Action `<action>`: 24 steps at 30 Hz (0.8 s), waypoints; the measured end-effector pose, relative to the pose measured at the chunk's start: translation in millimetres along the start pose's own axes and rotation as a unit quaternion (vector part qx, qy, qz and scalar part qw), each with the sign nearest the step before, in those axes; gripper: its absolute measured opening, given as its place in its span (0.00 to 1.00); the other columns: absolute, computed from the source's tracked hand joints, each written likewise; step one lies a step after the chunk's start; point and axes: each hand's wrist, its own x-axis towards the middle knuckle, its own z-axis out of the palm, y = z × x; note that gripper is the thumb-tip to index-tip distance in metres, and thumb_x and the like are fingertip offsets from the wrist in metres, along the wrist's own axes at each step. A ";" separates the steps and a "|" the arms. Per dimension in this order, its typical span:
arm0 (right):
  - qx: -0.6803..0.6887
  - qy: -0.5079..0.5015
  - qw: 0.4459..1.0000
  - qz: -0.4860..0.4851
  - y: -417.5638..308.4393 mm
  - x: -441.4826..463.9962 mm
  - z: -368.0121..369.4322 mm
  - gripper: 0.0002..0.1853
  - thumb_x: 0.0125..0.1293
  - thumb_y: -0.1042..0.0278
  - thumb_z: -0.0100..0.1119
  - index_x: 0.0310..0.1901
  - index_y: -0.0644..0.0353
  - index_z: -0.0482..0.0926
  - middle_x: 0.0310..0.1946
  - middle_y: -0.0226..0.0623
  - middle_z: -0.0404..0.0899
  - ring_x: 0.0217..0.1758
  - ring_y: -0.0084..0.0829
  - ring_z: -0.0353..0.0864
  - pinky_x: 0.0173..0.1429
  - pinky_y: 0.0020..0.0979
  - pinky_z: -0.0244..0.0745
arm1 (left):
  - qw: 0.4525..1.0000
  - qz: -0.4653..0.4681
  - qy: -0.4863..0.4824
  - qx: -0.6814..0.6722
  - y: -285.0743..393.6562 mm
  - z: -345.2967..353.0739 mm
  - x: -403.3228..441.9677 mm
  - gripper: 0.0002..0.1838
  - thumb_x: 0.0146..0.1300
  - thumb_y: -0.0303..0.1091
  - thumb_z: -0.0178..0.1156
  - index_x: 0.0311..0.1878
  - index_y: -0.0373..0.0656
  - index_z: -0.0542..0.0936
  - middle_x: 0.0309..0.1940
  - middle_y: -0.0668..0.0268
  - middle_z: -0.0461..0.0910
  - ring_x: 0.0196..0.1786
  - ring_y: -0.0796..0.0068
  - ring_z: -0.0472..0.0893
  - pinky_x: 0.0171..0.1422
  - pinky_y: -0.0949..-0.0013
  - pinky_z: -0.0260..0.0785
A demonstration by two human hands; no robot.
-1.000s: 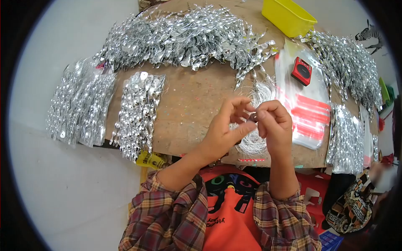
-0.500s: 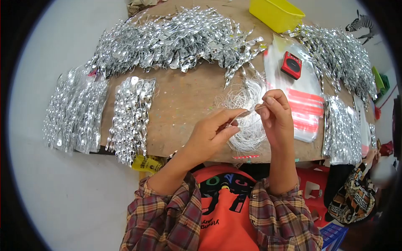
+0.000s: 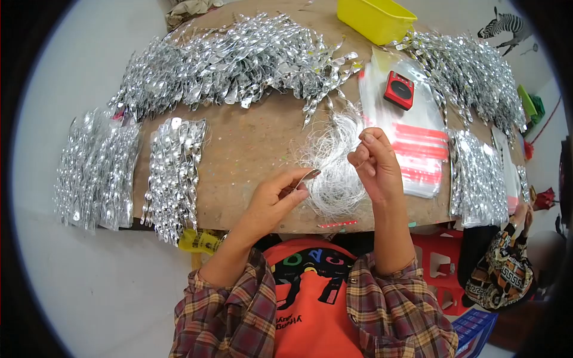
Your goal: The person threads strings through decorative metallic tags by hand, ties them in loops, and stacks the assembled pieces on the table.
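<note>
My left hand [image 3: 276,200] is pinched closed on a thin white string [image 3: 300,181], with a small dark shiny spot at the fingertips that I cannot make out. To its right my right hand [image 3: 379,167] is raised, thumb and fingers pressed together. Whatever it holds is too fine to see against the background. Between and behind the hands lies a loose tangle of white string [image 3: 334,194] on the brown table [image 3: 250,149]. The hands are apart and just above the table's near edge.
Silver twisted foil strands lie in a long heap [image 3: 221,65] and a right heap [image 3: 471,71]. Foil bundles [image 3: 173,173] lie at left. Clear plastic bags [image 3: 412,161] carry a red speaker [image 3: 399,90]. A yellow bin [image 3: 376,21] stands behind. Another person [image 3: 504,268] sits at right.
My hands have moved apart; the left went left and slightly down with the string. The string that stretched between them no longer shows clearly. The whole view has shifted slightly.
</note>
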 end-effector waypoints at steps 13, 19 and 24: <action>0.020 -0.014 1.000 -0.002 5.4 6.5 -0.2 0.02 0.66 0.69 0.50 0.36 0.55 0.71 0.18 0.25 0.74 0.10 0.11 0.51 0.27 0.17 0.52 | 0.999 -0.026 -0.025 -0.005 -23.4 -17.1 -5.7 0.20 0.60 0.27 0.56 0.57 0.40 0.73 0.39 0.72 0.76 0.39 0.85 0.73 0.44 0.79 0.66; -0.006 -0.022 0.999 0.042 7.4 -1.3 14.4 0.02 0.65 0.70 0.50 0.37 0.56 0.71 0.19 0.27 0.74 0.10 0.11 0.51 0.28 0.17 0.54 | 0.993 -0.080 -0.087 -0.019 -20.1 -19.1 -3.3 0.22 0.60 0.28 0.58 0.58 0.39 0.70 0.42 0.70 0.75 0.45 0.83 0.73 0.50 0.78 0.64; -0.055 -0.077 0.993 0.070 6.4 -13.9 30.8 0.03 0.65 0.70 0.51 0.36 0.59 0.71 0.22 0.32 0.74 0.15 0.12 0.59 0.18 0.12 0.49 | 0.988 0.028 -0.059 -0.141 -0.7 8.0 18.7 0.23 0.62 0.30 0.57 0.59 0.38 0.65 0.40 0.65 0.76 0.45 0.79 0.76 0.48 0.76 0.67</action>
